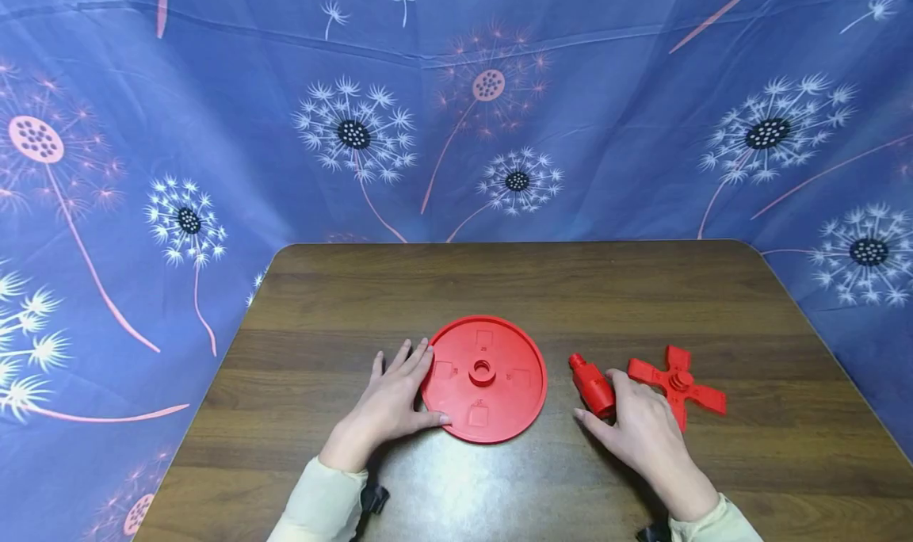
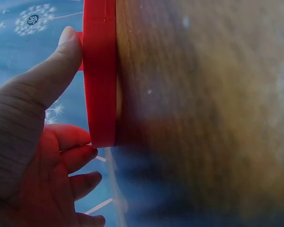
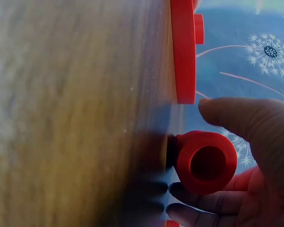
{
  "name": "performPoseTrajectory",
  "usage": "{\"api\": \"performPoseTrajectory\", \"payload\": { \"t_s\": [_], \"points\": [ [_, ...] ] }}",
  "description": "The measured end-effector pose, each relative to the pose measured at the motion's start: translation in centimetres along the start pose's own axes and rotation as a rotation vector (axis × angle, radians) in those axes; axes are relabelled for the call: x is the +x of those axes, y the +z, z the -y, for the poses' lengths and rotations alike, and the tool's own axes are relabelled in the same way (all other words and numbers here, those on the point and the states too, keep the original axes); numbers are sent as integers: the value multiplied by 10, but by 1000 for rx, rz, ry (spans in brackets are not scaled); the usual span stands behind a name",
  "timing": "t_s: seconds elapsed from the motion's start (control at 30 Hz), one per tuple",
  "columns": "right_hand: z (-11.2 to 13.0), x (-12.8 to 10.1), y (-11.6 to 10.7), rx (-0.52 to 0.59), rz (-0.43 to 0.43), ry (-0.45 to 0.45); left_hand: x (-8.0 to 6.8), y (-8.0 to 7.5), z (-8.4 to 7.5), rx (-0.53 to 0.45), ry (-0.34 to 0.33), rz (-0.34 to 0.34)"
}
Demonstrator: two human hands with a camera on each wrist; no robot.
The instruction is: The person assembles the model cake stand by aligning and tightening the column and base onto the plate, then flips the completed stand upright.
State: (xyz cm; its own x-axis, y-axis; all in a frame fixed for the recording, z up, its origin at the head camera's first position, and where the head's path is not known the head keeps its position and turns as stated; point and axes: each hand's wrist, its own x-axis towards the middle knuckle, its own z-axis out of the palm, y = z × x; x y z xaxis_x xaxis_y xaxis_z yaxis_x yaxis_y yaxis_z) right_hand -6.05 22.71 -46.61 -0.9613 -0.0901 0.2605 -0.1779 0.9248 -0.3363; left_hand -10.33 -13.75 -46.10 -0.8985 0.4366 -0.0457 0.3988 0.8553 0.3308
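A round red disc [image 1: 509,344] lies flat on the table, with a raised rim and a short hollow collar at its centre. My left hand [image 1: 388,403] spreads along its left side, the thumb over the near rim and the fingertips by the left edge. Right of the disc lies a red bottle-shaped piece [image 1: 592,385], its narrow end pointing away from me. My right hand [image 1: 645,427] is beside it, fingers along its right side; in the right wrist view the thumb [image 3: 227,111] stands apart from the piece's hollow end [image 3: 229,163].
A red four-armed cross piece [image 1: 702,397] with a threaded stub at its centre lies just beyond my right hand, which partly covers it. The wooden table [image 1: 499,280] ends at a blue dandelion-print cloth [image 1: 606,90] that hangs behind it and at both sides.
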Motion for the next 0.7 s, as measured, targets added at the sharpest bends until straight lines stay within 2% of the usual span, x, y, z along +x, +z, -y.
{"api": "performPoseTrajectory", "payload": {
  "t_s": [0.33, 0.57, 0.7],
  "points": [
    [-2, 4, 0, -13, -62, -18, 2, 0, 0, 16, 16, 16],
    [0, 6, -6, 60, -88, 32, 2, 0, 1, 8, 19, 14],
    [2, 11, -11, 110, -154, -1, 3, 0, 2, -3, 10, 27]
  ]
}}
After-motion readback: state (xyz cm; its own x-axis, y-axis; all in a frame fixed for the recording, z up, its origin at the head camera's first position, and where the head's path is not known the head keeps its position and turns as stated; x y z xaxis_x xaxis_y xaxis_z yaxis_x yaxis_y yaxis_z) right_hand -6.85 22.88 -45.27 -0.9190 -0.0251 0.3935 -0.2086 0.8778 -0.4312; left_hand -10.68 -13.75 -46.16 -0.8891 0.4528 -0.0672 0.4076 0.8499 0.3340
